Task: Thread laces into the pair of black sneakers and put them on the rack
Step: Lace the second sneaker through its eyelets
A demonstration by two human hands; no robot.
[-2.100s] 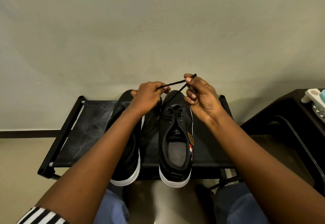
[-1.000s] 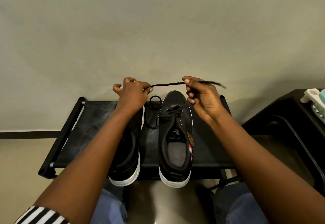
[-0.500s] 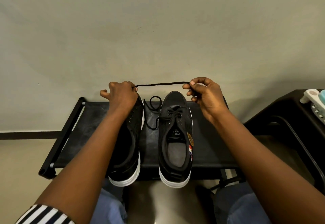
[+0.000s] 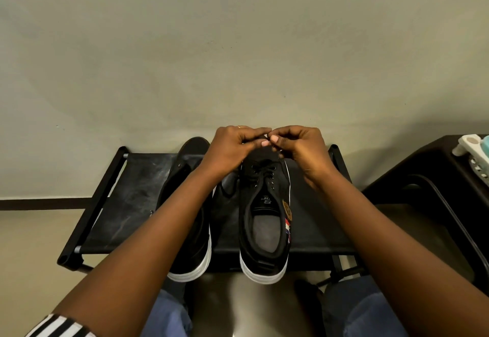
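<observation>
Two black sneakers with white soles stand side by side on the black fabric rack [image 4: 127, 204], toes toward the wall. The right sneaker [image 4: 266, 220] has a black lace through its lower eyelets. My arm partly covers the left sneaker [image 4: 190, 230]. My left hand [image 4: 230, 148] and my right hand [image 4: 301, 146] meet fingertip to fingertip above the right sneaker's toe, fingers curled. Between them they pinch the black lace, which is almost wholly hidden by the fingers. A loop of lace [image 4: 225, 191] hangs between the two shoes.
A plain wall rises right behind the rack. A dark table [image 4: 423, 175] stands at the right with a white and teal object [image 4: 473, 148] on its edge. My knees in blue trousers [image 4: 365, 310] are below the rack's front edge.
My hands held the lace stretched wide between them half a second ago. They have since come together above the right sneaker's toe, and the stretched lace is no longer visible.
</observation>
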